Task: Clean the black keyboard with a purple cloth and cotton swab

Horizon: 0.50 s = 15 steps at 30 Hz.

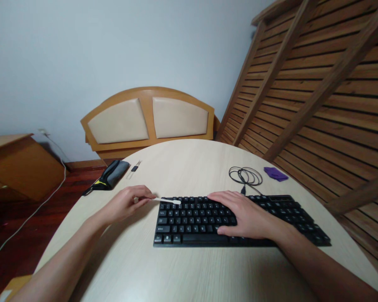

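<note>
A black keyboard lies flat on the pale round table. My left hand, left of the keyboard, pinches a thin white swab between thumb and fingers. The swab points right, and its thicker white tip is over the upper-left keys; whether it touches them I cannot tell. Across the middle of the keyboard rests my right hand, palm down, its thumb apart from the fingers. It covers some of the keys and grips nothing visible.
Behind the keyboard lies a coiled black cable, with a folded purple cloth to its right. At the table's left edge are a dark pouch and a small slim item with a black middle. Wooden slats lean at the right.
</note>
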{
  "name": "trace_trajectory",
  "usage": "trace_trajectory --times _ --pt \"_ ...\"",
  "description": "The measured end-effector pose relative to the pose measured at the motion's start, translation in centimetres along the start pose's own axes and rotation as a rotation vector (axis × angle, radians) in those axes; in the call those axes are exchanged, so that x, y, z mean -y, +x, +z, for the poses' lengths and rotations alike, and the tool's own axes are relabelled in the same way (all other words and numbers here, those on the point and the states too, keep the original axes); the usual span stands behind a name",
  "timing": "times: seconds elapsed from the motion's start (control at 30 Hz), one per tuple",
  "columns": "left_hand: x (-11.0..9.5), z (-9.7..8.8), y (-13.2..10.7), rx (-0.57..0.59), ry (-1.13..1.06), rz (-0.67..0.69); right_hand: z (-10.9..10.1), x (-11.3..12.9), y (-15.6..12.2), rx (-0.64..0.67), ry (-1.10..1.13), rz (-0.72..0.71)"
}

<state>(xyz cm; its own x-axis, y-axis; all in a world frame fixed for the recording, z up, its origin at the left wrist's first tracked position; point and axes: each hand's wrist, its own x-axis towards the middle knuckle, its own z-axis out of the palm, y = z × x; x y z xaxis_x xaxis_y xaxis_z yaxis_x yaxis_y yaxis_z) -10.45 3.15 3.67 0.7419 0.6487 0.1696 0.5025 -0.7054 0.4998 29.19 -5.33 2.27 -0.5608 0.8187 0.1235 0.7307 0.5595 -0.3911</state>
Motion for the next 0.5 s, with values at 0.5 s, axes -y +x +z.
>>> trace_trajectory --times 0.5 --pt "-0.76 0.17 0.0 -0.04 0.064 0.023 -0.15 0.12 0.07 0.012 -0.007 0.005"
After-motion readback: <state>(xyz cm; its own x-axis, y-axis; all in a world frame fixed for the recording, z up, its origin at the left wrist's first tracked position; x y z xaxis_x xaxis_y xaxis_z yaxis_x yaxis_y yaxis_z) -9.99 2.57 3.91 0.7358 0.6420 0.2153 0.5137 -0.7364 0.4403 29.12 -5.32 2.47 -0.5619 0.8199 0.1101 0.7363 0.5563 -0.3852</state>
